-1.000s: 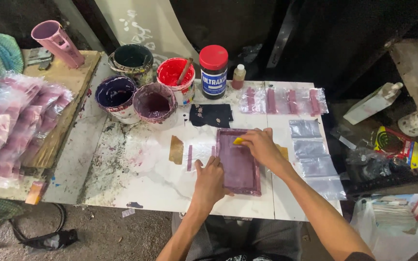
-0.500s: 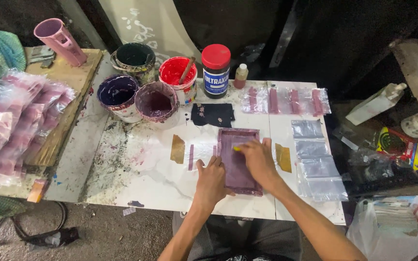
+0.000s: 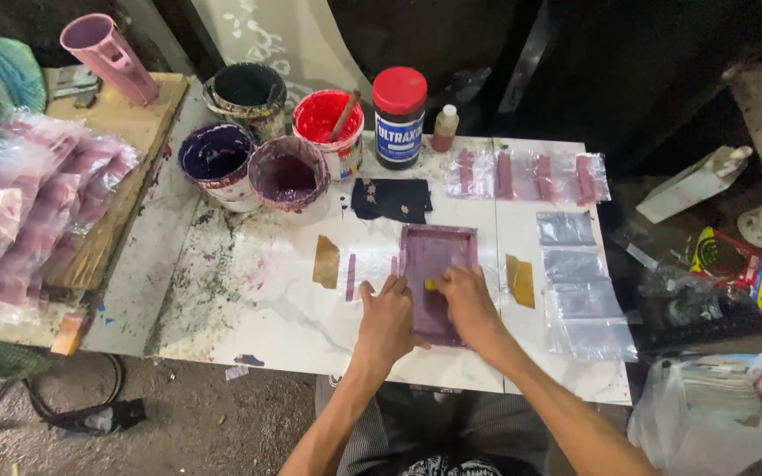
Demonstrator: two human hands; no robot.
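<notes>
The right hand (image 3: 467, 300) has slid down the purple rectangular printing frame (image 3: 435, 280), fingers closed on a small yellow piece (image 3: 431, 285). The left hand (image 3: 387, 313) lies flat, holding nothing, steadying the frame's edge. If it slips, the print could smear on the white bench (image 3: 249, 308).

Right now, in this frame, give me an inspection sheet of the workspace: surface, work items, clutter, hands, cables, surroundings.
Surface: white table, stained with paint splatter on its left part.
Work items: purple screen frame lying flat; small yellow piece at the right hand's fingertips.
Clutter: four paint buckets, red-lidded jar, small bottle, black rag, clear plastic bags, printed bags.
Hands: left hand pressing the frame's left edge; right hand on the frame.
Cables: black cable on the floor.
Surroundings: stacked pink bags on a wooden board, pink cup.
</notes>
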